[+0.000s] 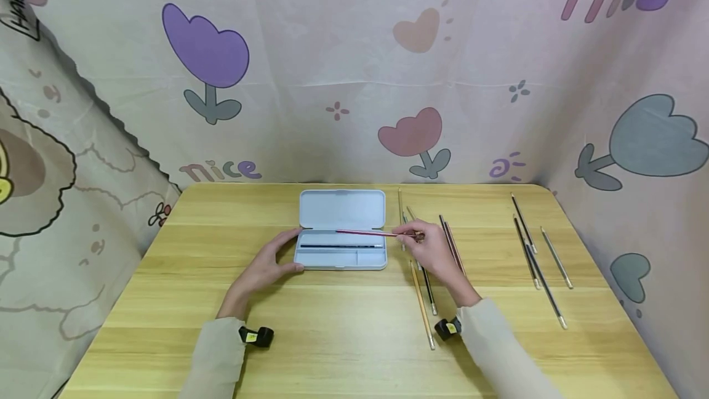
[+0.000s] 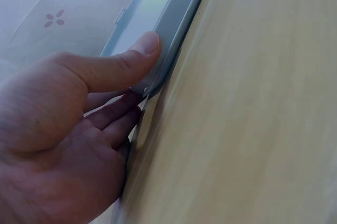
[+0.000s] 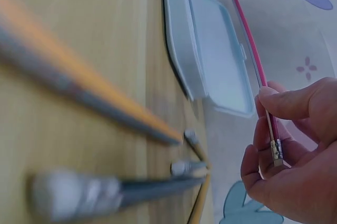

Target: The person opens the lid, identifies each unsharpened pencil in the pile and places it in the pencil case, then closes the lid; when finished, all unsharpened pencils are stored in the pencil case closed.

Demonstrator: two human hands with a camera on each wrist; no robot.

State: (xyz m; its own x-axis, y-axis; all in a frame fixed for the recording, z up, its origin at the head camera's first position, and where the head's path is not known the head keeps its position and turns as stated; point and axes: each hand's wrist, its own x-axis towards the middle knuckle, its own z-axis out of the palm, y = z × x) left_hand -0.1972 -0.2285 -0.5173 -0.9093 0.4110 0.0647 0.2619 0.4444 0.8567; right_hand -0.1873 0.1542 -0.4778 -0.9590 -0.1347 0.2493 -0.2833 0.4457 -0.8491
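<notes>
A light blue pencil case [image 1: 342, 209] lies on the table with its lid raised at the back. Inside its tray rests one dark pencil [image 1: 341, 245], along with a small divider at the right. My left hand [image 1: 264, 265] holds the case's left end; in the left wrist view the thumb [image 2: 131, 61] lies over its edge and the other fingers are beside it. Over the case's right side, my right hand [image 1: 432, 248] pinches a red pencil [image 3: 250, 37] near its eraser end. The pencil is above the tray, its far end pointing left.
Several loose pencils lie just right of the case, among them a yellow one [image 1: 422, 306] and a black one [image 1: 429, 291]. Farther right is another spread of dark and grey pencils [image 1: 545, 288]. A printed cloth [image 1: 310, 48] hangs behind the wooden table [image 1: 332, 337].
</notes>
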